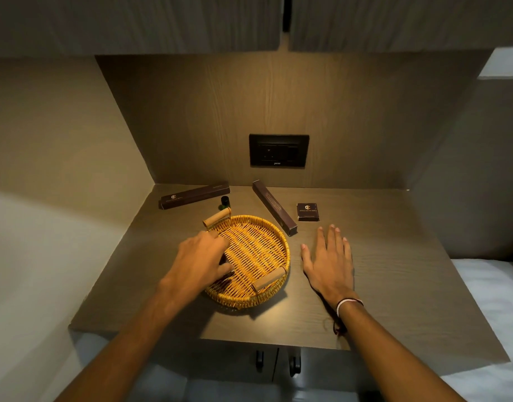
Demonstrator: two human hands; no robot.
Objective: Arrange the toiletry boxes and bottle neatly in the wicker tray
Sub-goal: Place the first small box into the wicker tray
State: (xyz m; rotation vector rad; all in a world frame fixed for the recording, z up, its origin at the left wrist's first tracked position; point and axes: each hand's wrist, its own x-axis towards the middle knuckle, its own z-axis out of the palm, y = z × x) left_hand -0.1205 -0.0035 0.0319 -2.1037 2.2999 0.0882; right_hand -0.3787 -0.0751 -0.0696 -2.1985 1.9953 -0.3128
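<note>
On the surface, round wicker tray, left hand inside it with fingers curled on something dark, right hand flat, fingers spread, boxes behind.

Boxes and bottle behind tray

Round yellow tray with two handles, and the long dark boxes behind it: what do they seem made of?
Round yellow tray: woven wicker or rattan, going by its visible weave, slightly glossy. Its handles look like smooth, unpainted wood. Long dark boxes: probably matte printed cardboard, with sharp folded edges.
</note>
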